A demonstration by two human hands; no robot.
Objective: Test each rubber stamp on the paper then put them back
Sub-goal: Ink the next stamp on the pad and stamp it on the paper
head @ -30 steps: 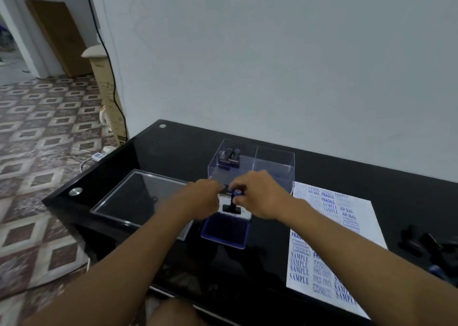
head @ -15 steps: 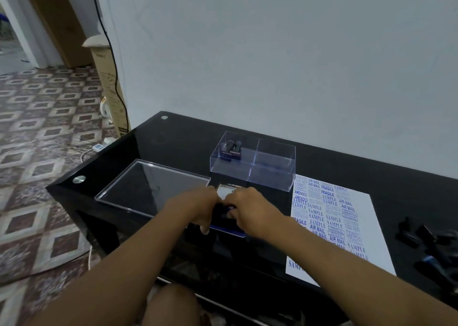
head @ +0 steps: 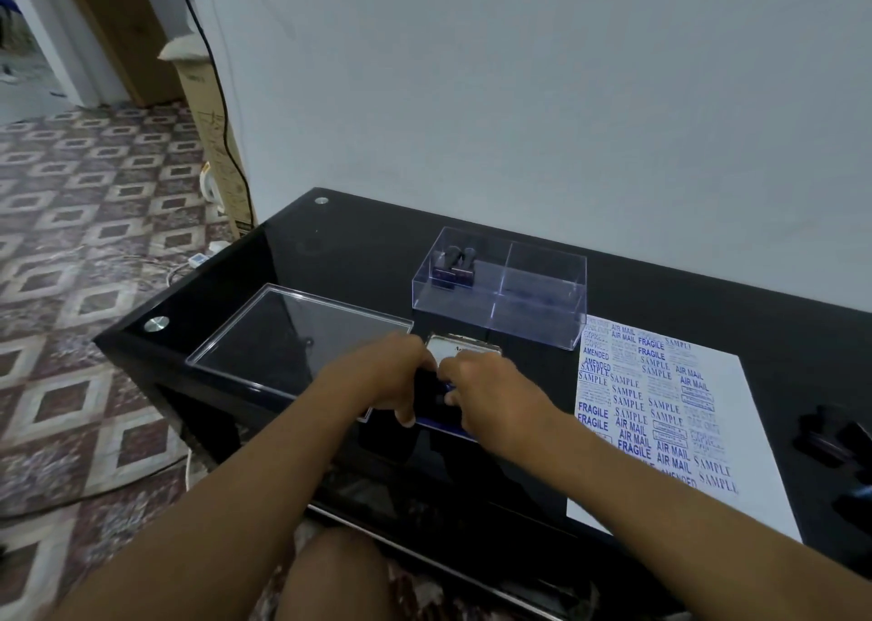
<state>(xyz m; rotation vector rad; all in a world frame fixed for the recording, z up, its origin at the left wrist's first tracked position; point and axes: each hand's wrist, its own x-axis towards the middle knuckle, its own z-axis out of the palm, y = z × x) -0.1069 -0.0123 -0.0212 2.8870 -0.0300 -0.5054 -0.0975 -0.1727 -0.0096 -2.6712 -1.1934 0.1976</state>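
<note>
Inking a stamp (head: 431,387) mid-frame: left hand (head: 387,377) and right hand (head: 488,391) both pinch it over the ink pad (head: 465,351). Overloading might smudge the crowded paper (head: 660,413).

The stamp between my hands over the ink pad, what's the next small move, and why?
Probably lift the stamp off the ink pad and carry it right to the paper. Both the left hand and the right hand are closed around it over the pad, so it looks freshly inked, and the sheet's right side still shows bare white.
</note>
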